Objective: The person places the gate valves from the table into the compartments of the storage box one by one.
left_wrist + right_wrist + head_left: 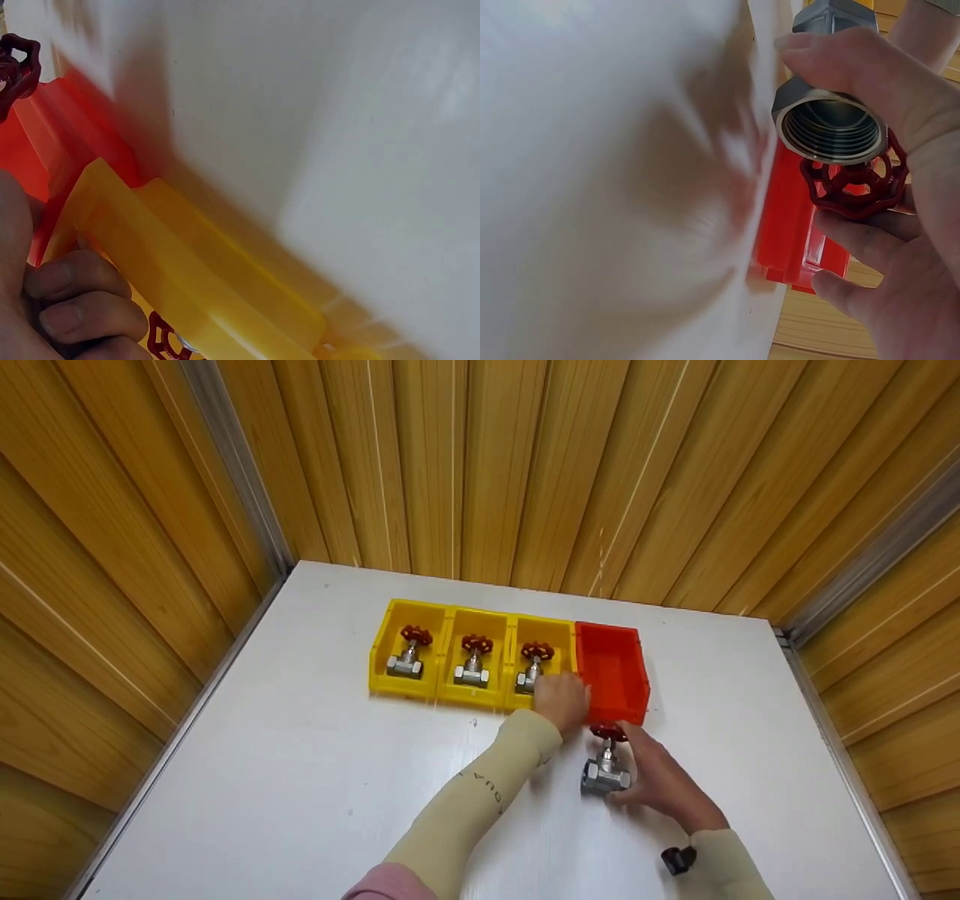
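Observation:
My right hand (664,772) holds a gate valve (607,776) with a dark red handwheel in front of the red bin (611,671). In the right wrist view, the thumb lies across the valve's metal body (832,127) and the fingers are at the handwheel (855,191). My left hand (562,699) has its fingers curled over the adjoining side walls of the red bin and the rightmost yellow bin (546,628). The left wrist view shows its fingertips (64,319) on the yellow side; the thumb's tip is hidden. Another valve (534,664) stands in that yellow bin, partly behind the hand.
Two more yellow bins, the left one (373,671) and the middle one (469,699), adjoin in the same row, each with a valve inside. The bins sit on a white tabletop (315,780). Wood-patterned walls (495,472) rise behind and at both sides.

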`<state>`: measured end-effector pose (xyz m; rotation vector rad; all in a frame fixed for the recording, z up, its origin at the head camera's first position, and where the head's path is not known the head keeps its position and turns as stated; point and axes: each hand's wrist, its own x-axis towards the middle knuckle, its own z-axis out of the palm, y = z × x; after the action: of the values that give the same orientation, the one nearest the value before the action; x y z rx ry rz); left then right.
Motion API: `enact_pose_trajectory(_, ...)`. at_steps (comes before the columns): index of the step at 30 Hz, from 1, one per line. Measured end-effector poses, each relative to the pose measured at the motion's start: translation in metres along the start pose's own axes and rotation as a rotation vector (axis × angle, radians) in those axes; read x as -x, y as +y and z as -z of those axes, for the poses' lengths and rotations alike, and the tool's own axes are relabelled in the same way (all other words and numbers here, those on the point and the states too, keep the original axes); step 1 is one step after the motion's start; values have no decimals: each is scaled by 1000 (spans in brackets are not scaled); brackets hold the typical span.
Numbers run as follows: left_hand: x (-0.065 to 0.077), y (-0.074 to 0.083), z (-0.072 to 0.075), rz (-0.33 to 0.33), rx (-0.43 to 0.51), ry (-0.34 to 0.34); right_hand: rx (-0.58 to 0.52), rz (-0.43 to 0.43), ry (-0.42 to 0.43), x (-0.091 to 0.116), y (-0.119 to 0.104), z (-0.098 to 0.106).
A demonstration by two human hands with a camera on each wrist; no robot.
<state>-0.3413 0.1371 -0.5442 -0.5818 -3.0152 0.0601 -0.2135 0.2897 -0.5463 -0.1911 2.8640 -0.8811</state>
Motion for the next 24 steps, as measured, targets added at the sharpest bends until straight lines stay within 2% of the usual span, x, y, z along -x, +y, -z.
enact_pose_trajectory(7, 0, -1, 0, -10, -37, 20, 21, 23, 14, -2, -1, 6)
enact_pose_trajectory(14, 0, -1, -2, -10, -37, 23, -7, -2, 0, -5, -3, 11)
enact_pose_trajectory(19, 1, -1, -2, -8, -17, 14, -2, -14, -2, -7, -6, 14)
enact_pose_trajectory(24, 1, -1, 0, -10, -30, 2, 27, 13, 16, -9, -7, 17)
